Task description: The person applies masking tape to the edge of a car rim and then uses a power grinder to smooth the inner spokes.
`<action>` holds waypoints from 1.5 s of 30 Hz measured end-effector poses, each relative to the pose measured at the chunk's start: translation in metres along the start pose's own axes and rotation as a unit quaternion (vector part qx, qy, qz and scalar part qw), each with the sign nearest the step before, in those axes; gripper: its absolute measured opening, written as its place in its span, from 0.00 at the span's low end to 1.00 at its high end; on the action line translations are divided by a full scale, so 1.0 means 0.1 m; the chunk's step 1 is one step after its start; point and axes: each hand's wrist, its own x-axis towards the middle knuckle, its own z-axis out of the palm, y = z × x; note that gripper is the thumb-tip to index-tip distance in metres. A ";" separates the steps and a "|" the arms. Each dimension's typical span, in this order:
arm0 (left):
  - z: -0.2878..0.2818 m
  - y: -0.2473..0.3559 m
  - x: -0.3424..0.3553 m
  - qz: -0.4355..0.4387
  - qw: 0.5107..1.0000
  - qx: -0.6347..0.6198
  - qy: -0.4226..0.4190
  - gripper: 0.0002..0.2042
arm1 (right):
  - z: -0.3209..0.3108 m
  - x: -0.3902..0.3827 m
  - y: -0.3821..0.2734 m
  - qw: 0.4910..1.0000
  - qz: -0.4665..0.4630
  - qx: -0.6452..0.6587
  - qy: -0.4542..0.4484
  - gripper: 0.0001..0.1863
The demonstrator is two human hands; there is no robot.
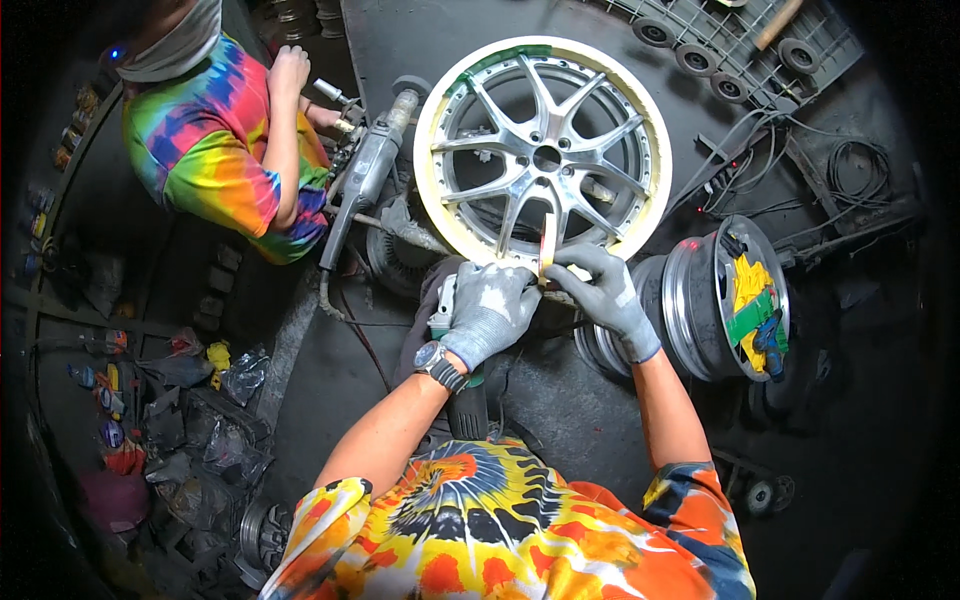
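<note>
A silver multi-spoke alloy wheel [547, 158] stands in front of me, with pale yellow masking tape [428, 160] along most of its outer lip and a green stretch at the top. My left hand [492, 310], in a grey glove, is closed over the lip's near edge, fingertips pressed to the tape. Just right of it, my gloved right hand [605, 290] pinches a narrow roll of masking tape [548, 243], seen edge-on against the lip. Beneath my left wrist, a power tool [468, 408] with a dark body and green parts is partly hidden.
At the upper left another person [230, 140] stands beside a grey metal machine arm [370, 170]. More rims [690, 300] lie at right, one holding yellow gloves [752, 290]. Cables [860, 170] and a wire rack [720, 40] are farther right. Plastic bags [200, 470] clutter the left.
</note>
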 end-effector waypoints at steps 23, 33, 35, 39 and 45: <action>-0.17 0.06 0.01 -0.010 0.999 -0.047 0.023 0.11 | 0.43 -0.09 1.03 0.874 0.271 0.373 -0.155 0.09; -0.16 -0.13 0.03 0.098 0.994 -0.004 0.040 0.08 | 0.70 -0.44 0.50 0.778 0.292 0.555 0.003 0.17; -0.18 -0.15 0.04 0.089 0.996 0.000 0.025 0.09 | 0.66 -0.48 0.28 0.772 0.275 0.573 0.014 0.20; -0.12 -0.11 0.06 0.068 0.998 0.003 0.005 0.10 | 0.61 -0.62 0.15 0.861 0.263 0.434 0.026 0.22; -0.03 -0.05 0.05 0.057 0.998 -0.012 0.009 0.10 | 0.80 -0.72 0.07 0.897 0.264 0.331 0.125 0.12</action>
